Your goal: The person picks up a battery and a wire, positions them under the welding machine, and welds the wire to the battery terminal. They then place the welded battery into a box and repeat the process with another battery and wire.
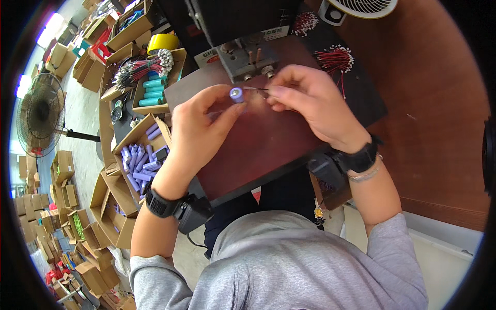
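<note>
Between the thumb and fingers of my left hand (199,121) is a purple cylindrical battery cell (236,96), its round metal end facing up. My right hand (305,101) pinches a thin dark wire (262,89) whose tip points left toward the cell. Whether that tip touches the cell I cannot tell. Both hands are over the brown work board (248,150), just on the near side of a spot welder (248,57) with two copper-coloured pins. The rest of the wire is hidden by my right fingers.
A carton of loose purple cells (140,160) stands left of my left forearm. Behind it, another box holds teal cells (153,92), a wire bundle (147,67) and yellow tape (163,42). Red wires (335,59) lie at right, near a small fan (364,6).
</note>
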A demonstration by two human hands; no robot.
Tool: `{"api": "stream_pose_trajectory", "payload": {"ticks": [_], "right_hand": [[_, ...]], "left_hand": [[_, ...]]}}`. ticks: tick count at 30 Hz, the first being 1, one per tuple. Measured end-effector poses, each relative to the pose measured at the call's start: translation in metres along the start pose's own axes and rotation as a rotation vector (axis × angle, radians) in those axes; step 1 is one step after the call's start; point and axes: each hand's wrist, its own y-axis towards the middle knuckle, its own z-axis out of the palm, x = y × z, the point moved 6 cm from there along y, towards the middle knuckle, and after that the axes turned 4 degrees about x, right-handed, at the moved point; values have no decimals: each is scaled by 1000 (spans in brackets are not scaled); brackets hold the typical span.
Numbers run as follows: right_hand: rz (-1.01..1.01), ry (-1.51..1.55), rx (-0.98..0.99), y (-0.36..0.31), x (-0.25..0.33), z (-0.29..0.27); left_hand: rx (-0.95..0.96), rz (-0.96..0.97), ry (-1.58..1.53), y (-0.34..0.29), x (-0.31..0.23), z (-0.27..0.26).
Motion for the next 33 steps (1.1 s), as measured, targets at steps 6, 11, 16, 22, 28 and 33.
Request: {"api": "stream_pose_trajectory", "payload": {"ticks": [6,11,16,22,28,33], "right_hand": [[78,206,-34,15,-23,1],[177,350,-58,13,-29,-3],[192,370,-86,13,-31,-7],[208,376,-99,12,-30,-6],[220,390,-98,13,-30,-6],[230,378,-91,13,-31,-6]], "left_hand": [[31,-47,41,14,13,23],[-23,-27,31,15,16,26],[-19,-18,33,19,14,29],[-26,16,81,18,12,27],[3,-41,77,19,12,29],[-30,-3,114,19,12,29]]}}
